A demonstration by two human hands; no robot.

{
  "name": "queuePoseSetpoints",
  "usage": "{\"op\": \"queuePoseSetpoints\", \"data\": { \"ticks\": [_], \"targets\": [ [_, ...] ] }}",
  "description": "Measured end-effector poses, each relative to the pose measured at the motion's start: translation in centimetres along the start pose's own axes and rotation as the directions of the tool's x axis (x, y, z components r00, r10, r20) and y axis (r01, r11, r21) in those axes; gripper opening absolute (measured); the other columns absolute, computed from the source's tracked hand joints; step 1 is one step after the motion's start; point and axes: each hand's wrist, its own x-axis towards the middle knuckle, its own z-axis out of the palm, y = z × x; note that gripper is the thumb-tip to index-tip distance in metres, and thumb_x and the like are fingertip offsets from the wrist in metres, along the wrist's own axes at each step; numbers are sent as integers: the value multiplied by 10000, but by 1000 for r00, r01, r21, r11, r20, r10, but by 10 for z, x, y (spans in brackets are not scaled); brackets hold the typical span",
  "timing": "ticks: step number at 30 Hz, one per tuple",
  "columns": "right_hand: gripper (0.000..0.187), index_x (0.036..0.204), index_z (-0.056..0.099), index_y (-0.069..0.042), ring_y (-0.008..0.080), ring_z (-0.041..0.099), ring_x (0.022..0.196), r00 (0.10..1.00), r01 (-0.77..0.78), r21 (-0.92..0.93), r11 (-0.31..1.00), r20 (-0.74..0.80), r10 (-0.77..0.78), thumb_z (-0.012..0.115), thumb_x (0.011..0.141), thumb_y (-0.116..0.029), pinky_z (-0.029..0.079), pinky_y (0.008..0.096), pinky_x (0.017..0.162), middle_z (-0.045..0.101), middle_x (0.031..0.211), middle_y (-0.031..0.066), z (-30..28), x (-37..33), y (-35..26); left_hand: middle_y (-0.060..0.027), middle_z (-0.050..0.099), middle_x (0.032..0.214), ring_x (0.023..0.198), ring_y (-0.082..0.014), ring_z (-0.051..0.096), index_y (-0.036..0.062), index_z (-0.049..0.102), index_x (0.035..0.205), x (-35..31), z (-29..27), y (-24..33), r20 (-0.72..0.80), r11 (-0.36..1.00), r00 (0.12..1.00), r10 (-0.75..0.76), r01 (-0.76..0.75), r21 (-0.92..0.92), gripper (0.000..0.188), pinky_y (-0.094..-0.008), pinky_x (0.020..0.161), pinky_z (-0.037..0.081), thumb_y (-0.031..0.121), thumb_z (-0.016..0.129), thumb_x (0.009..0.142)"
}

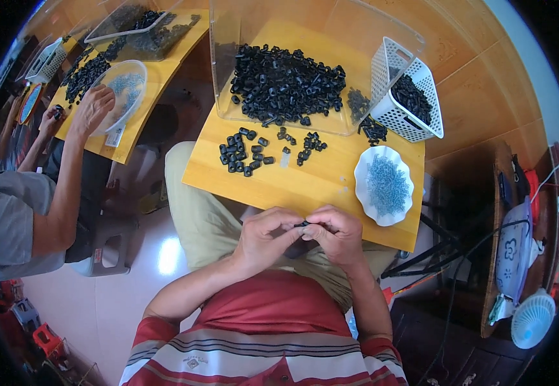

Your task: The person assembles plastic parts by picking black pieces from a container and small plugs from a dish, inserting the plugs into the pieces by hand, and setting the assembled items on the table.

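Note:
Just off the table's near edge, my left hand and my right hand meet fingertip to fingertip. Both are closed in a pinch on a small black plastic part, mostly covered by the fingers. Beyond them on the yellow table lies a group of black barrel-shaped pieces. To its right are smaller black pieces. A white scalloped dish near my right hand holds many tiny silvery-blue pieces, too small to make out singly.
A clear bin full of black parts stands at the back, with a white perforated basket to its right. On the left, a person works at another table. A small fan is at far right.

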Motion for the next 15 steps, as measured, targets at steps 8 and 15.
{"op": "queuePoseSetpoints", "data": {
  "ticks": [8, 15],
  "targets": [
    [209, 956, 705, 1, 226, 698, 758, 979, 202, -305, 931, 53, -195, 816, 802, -88, 543, 316, 675, 714, 897, 145, -8, -2, -8, -119, 721, 946, 823, -182, 698, -15, 714, 975, 1, 4, 6, 7, 995, 1000, -19, 18, 96, 158, -284, 719, 551, -9, 770, 827],
    [164, 971, 706, 19, 188, 682, 779, 979, 202, -196, 959, 74, -191, 777, 827, -17, 535, 289, 682, 706, 902, 128, -19, -9, -9, -127, 720, 923, 802, -222, 705, -12, 715, 990, 0, 8, 12, 82, 991, 997, 10, -21, 133, 166, -315, 711, 560, 23, 765, 836]
  ]
}}
